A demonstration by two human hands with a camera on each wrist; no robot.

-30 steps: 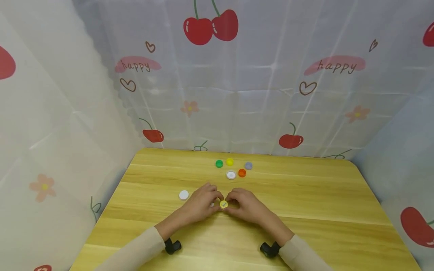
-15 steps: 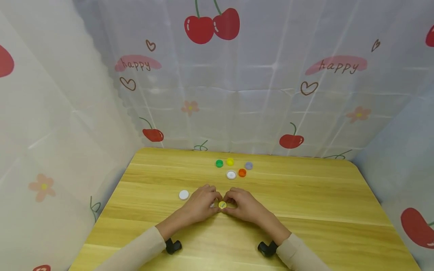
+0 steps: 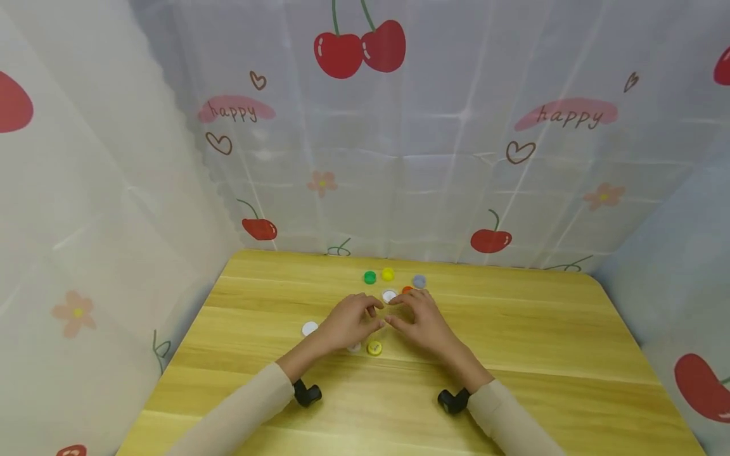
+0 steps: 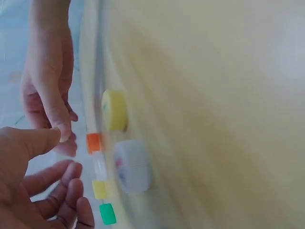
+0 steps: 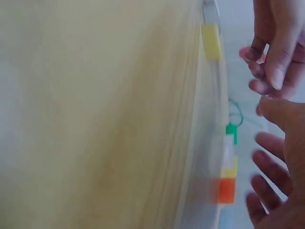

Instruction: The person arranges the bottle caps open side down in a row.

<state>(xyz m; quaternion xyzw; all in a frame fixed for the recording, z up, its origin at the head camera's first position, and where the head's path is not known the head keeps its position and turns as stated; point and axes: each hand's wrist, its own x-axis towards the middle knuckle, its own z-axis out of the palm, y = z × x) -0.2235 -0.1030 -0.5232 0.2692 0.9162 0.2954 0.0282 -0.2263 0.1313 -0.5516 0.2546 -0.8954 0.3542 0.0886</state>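
My left hand and right hand hover over the middle of the table with loosely bent fingers and nothing between them. Their thumb tips come close together in the head view. Just below lies a yellow bottle cap with a small print on its top. A whitish cap beside it is partly hidden by my left hand; in the left wrist view this white cap shows coloured marks. Left of the left hand rests a flat white cap.
Farther back lie a green cap, a yellow one, a pale purple one, a white one and an orange cap partly behind my right fingers. A cherry-printed curtain surrounds the wooden table.
Both hands have let go of the printed yellow cap, which now lies on the table. They have lifted and moved forward, toward the caps at the back.
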